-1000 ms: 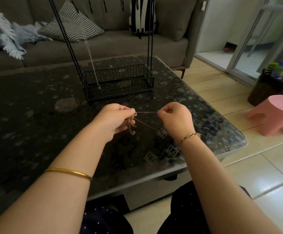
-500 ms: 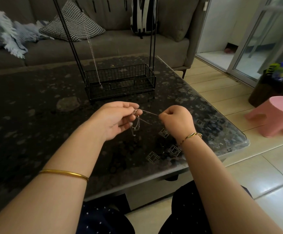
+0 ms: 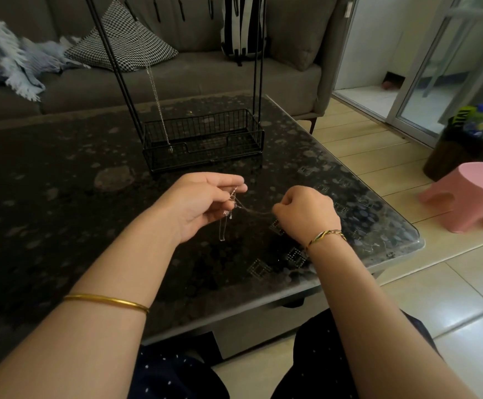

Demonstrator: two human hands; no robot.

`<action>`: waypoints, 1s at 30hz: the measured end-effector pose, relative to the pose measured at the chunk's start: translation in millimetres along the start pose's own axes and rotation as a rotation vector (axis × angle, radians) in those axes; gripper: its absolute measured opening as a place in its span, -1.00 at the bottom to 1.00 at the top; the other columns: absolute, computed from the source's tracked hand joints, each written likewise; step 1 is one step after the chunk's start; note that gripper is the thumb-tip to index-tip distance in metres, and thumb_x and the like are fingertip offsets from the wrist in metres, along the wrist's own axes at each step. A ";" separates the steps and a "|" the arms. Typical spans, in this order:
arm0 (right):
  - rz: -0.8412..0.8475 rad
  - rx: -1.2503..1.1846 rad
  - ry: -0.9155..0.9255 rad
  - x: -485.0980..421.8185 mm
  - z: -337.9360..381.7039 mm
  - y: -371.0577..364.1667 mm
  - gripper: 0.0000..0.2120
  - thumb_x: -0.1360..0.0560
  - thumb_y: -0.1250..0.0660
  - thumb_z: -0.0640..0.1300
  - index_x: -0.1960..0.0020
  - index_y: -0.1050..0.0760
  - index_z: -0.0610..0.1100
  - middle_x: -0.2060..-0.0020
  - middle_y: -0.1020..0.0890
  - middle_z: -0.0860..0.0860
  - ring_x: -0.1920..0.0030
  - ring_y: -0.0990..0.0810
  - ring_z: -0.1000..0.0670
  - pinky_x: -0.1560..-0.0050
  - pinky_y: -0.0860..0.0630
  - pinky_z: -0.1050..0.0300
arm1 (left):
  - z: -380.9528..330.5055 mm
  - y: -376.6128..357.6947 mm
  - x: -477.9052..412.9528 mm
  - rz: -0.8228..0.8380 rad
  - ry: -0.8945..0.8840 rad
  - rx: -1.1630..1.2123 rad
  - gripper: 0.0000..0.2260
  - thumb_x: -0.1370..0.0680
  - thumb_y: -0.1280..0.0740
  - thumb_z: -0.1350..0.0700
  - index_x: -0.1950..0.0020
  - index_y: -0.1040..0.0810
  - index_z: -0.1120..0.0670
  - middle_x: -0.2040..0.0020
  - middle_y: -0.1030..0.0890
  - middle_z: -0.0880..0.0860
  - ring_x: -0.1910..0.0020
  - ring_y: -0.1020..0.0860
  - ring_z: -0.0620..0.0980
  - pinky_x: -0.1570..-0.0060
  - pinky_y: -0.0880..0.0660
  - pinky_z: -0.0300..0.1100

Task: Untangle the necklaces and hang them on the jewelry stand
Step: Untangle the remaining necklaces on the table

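1. Left hand (image 3: 200, 203) pinches the tangled necklaces (image 3: 232, 200) between thumb and fingertips, above the glass table (image 3: 62, 197)
2. Right hand (image 3: 306, 214), at its 3 o'clock, is clenched on a thin strand (image 3: 256, 212) from the knot
3. Jewelry stand (image 3: 203, 139) stands at the hands' 12 o'clock, with one chain (image 3: 155, 96) hanging from it

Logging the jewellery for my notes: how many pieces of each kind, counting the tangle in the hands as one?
Bracelets: 2, a gold bangle and a twisted bracelet
Hanging chain: 1
Tangled chains: 1
Total: 4
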State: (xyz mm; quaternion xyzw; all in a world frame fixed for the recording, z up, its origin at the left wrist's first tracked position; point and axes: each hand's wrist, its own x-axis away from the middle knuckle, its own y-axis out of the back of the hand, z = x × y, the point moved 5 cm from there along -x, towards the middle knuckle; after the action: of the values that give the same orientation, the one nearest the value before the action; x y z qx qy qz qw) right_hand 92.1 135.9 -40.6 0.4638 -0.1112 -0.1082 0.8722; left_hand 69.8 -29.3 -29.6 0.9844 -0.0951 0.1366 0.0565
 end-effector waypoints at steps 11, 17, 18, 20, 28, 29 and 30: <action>-0.016 -0.586 0.102 -0.1 16.6 -0.7 -0.86 -0.53 -0.19 -0.23 0.03 -0.53 -0.13 0.14 -0.64 -0.04 0.09 -0.61 -0.09 0.11 -0.54 0.00 | -10.4 -16.8 4.0 0.153 -0.112 -0.002 -0.61 -0.56 -0.15 0.43 -0.17 -0.60 0.05 -0.10 -0.67 -0.03 0.34 -0.57 -0.19 0.15 -0.52 -0.26; 0.241 -0.966 0.015 2.1 22.0 -10.3 -0.88 -0.56 -0.15 -0.26 0.05 -0.46 -0.17 0.30 -0.60 -0.04 0.29 -0.60 0.02 0.16 -0.45 0.13 | -12.7 -17.4 4.1 0.159 -0.132 0.052 -0.58 -0.55 -0.13 0.46 -0.22 -0.57 0.08 -0.17 -0.64 0.01 0.07 -0.57 0.00 0.23 -0.52 -0.32; 0.259 -0.985 0.020 2.8 23.1 -10.6 -0.89 -0.55 -0.17 -0.26 0.06 -0.48 -0.19 0.33 -0.59 -0.02 0.33 -0.59 0.03 0.14 -0.46 0.10 | -12.1 -17.7 4.1 0.159 -0.128 0.059 -0.58 -0.55 -0.13 0.46 -0.23 -0.57 0.09 -0.17 -0.64 0.02 0.07 -0.56 0.00 0.25 -0.52 -0.33; 0.286 -1.020 0.036 4.6 25.8 -10.4 -0.89 -0.54 -0.20 -0.28 0.08 -0.50 -0.22 0.41 -0.57 0.00 0.38 -0.57 0.04 0.06 -0.51 0.02 | -12.1 -18.7 4.4 0.161 -0.121 0.071 -0.59 -0.56 -0.13 0.46 -0.25 -0.55 0.10 -0.17 -0.63 0.02 0.11 -0.56 -0.04 0.26 -0.53 -0.33; 0.208 -0.876 0.065 3.4 21.5 -7.6 -0.90 -0.50 -0.33 -0.19 0.20 -0.53 -0.16 0.45 -0.43 0.02 0.48 -0.35 0.09 0.44 -0.33 0.20 | -12.5 -15.7 5.4 0.094 -0.085 0.046 -0.61 -0.55 -0.16 0.43 -0.27 -0.55 0.13 -0.13 -0.64 0.03 0.33 -0.60 -0.16 0.15 -0.54 -0.24; 0.185 -0.869 0.073 2.6 20.7 -7.0 -0.89 -0.49 -0.34 -0.19 0.21 -0.53 -0.15 0.42 -0.44 0.01 0.49 -0.33 0.10 0.47 -0.28 0.22 | -12.3 -15.2 5.6 0.081 -0.077 0.041 -0.61 -0.55 -0.16 0.43 -0.27 -0.55 0.13 -0.13 -0.64 0.04 0.35 -0.59 -0.17 0.15 -0.55 -0.23; 0.165 -0.873 0.079 2.1 20.1 -6.2 -0.88 -0.49 -0.34 -0.18 0.21 -0.52 -0.15 0.40 -0.45 0.01 0.50 -0.32 0.11 0.50 -0.25 0.24 | -11.9 -14.9 5.8 0.071 -0.067 0.037 -0.62 -0.54 -0.16 0.43 -0.26 -0.55 0.14 -0.12 -0.64 0.05 0.37 -0.59 -0.17 0.15 -0.55 -0.23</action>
State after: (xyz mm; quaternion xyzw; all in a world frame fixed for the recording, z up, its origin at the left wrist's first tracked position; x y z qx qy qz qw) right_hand 87.7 116.1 -34.7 0.0454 -0.0585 -0.0572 0.9956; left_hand 75.2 -14.1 -18.0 0.9854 -0.1291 0.1072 0.0300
